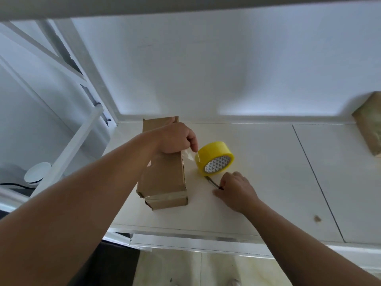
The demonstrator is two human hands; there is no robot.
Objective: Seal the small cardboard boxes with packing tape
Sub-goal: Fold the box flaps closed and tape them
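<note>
Long brown cardboard box (162, 174) lies flat on white tabletop (257, 162), its length running away from the person. Flaps closed. A band of clear tape (165, 196) crosses its near end.

Left hand (175, 139) rests on top of the box at its far half. Fingers curled, pinching a loose strip of clear tape (189, 156) that hangs off the box's right edge and runs to the roll.

Roll of yellow packing tape (215, 157) stands tilted on the tabletop just right of the box, apart from it, patterned core facing the person.

Right hand (235, 191) is right of the box's near half, knuckles up, low over the tabletop. Fingers closed round a slim dark cutter (213, 182), its tip aimed at the roll's base, close to it; cannot tell whether they touch.

Well right of the box, by the wall: a brown wrapped parcel (369, 129), partly out of frame.
</note>
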